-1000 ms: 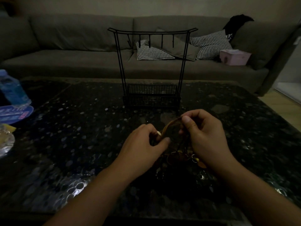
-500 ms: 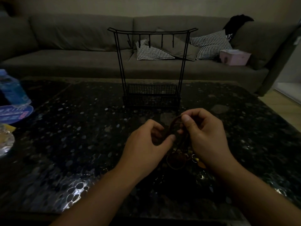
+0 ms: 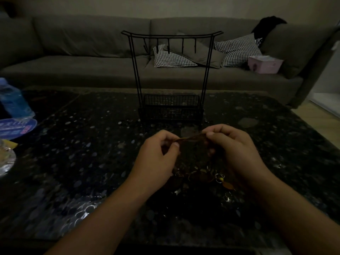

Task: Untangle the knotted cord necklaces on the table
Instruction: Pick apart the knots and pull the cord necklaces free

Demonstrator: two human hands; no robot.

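Observation:
A bundle of brown cord necklaces [image 3: 193, 139] is stretched between my two hands above the dark speckled table [image 3: 92, 162]. My left hand [image 3: 158, 157] pinches one end of the cords between thumb and fingers. My right hand [image 3: 233, 150] pinches the other end. Below the hands, the rest of the tangle [image 3: 207, 176] with small rings and pendants lies on the table, partly hidden by my right wrist. The dim light hides the knots themselves.
A black wire jewellery stand [image 3: 171, 74] with hooks and a basket base stands just behind my hands. A blue water bottle [image 3: 12, 100], a round blue card [image 3: 16, 127] and a glass dish [image 3: 5, 161] sit at the table's left edge. A grey sofa [image 3: 82, 52] runs behind.
My hands have moved apart, pulling the brown cords into a flatter line between them. The loop that stood up between the fingers earlier is gone.

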